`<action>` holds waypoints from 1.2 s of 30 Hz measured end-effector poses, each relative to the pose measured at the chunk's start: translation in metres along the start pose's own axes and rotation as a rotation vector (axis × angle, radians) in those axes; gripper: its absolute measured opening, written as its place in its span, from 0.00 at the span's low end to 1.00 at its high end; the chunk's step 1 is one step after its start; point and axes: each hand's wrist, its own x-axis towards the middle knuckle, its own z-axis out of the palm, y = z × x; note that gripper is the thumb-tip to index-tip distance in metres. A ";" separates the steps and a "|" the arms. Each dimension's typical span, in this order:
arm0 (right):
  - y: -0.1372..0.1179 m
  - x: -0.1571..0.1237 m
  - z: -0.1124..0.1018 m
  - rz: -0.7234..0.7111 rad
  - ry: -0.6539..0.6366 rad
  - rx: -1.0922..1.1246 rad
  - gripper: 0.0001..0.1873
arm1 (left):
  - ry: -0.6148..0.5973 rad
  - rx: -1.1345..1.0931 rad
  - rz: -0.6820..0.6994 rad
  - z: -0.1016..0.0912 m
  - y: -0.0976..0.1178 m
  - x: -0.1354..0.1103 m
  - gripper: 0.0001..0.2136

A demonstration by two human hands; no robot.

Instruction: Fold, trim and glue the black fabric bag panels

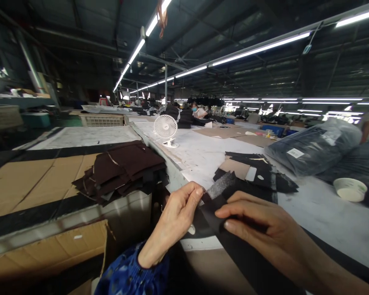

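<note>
My left hand [181, 209] pinches the corner of a black fabric piece [215, 213] between thumb and forefinger. That piece has a grey, speckled strip along its far edge, and it hangs down toward me over the table's near edge. My right hand [261, 225] hovers at the fabric's right side, with thumb and fingers stretched out and slightly apart; contact with the cloth is hard to make out. Just beyond lies a stack of dark cut pieces [283, 182], topped by a beige piece [233, 168] and a small white card [251, 174].
A white fan [166, 129] stands on the white table [197, 151]. Brown cut pieces [126, 168] are piled at left on cardboard. At right are a plastic-wrapped bundle [313, 143] and a paper bowl [350, 189]. An open cardboard box [49, 250] sits lower left. A person [198, 111] is farther back.
</note>
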 end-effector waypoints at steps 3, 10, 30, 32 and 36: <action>0.007 0.002 0.003 -0.016 0.018 -0.024 0.08 | -0.009 -0.022 0.007 -0.002 0.001 -0.002 0.19; 0.015 0.005 0.007 -0.064 -0.026 -0.052 0.09 | -0.025 -0.069 0.030 -0.003 -0.002 0.001 0.19; 0.019 0.005 0.006 -0.054 -0.065 -0.040 0.10 | 0.038 -0.096 -0.046 -0.002 -0.005 0.001 0.28; 0.019 0.005 0.006 -0.050 -0.068 -0.037 0.10 | 0.039 -0.092 -0.044 -0.002 -0.007 0.002 0.27; 0.020 0.005 0.006 -0.051 -0.064 -0.030 0.10 | 0.028 -0.076 -0.016 -0.004 -0.008 0.002 0.26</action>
